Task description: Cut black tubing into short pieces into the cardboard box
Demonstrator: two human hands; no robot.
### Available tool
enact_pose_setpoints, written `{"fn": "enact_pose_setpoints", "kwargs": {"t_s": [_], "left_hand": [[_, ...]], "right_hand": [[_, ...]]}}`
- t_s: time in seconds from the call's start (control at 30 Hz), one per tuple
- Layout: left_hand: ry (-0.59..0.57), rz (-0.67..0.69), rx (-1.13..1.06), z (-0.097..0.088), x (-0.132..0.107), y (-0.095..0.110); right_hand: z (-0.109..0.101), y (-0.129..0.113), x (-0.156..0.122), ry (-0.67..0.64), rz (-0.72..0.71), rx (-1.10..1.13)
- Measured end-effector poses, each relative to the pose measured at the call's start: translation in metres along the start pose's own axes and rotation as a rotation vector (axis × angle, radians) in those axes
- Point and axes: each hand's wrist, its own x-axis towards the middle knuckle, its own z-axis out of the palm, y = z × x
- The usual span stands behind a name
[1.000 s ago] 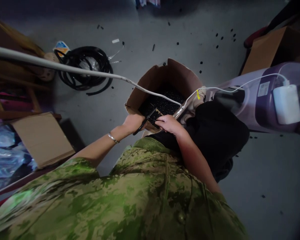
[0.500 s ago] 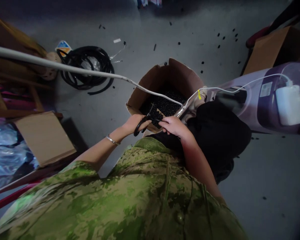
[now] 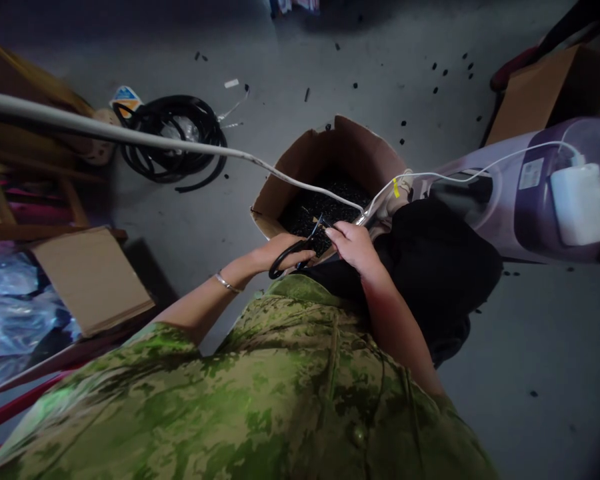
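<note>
My left hand (image 3: 275, 252) is closed round the black handles of a pair of scissors (image 3: 296, 249), whose blades point up and right towards my right hand. My right hand (image 3: 354, 245) is closed in a pinch on a thin dark piece at the blade tips; I cannot make out what it is. Both hands hover over the near edge of an open cardboard box (image 3: 300, 157) filled with small black pieces (image 3: 315, 203). A silver bangle sits on my left wrist.
A coil of black tubing (image 3: 173, 140) lies on the grey floor left of the box. A white cable (image 3: 180, 143) crosses above the box. Black bits are scattered on the floor. A flat cardboard sheet (image 3: 93, 280) lies left, another box (image 3: 527, 100) far right.
The scissors have shifted slightly right and up, blades now meeting my right hand's fingertips. My right hand has lifted a little towards the box.
</note>
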Motion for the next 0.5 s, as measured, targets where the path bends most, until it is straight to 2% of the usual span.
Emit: {"fn": "enact_pose_setpoints", "kwargs": {"t_s": [0.27, 0.5], "left_hand": [[-0.008, 0.039, 0.04, -0.004, -0.002, 0.01], [-0.012, 0.003, 0.047, -0.004, -0.002, 0.012]], "right_hand": [[-0.001, -0.006, -0.003, -0.035, -0.011, -0.03], [0.0, -0.008, -0.003, -0.06, -0.016, -0.063]]}}
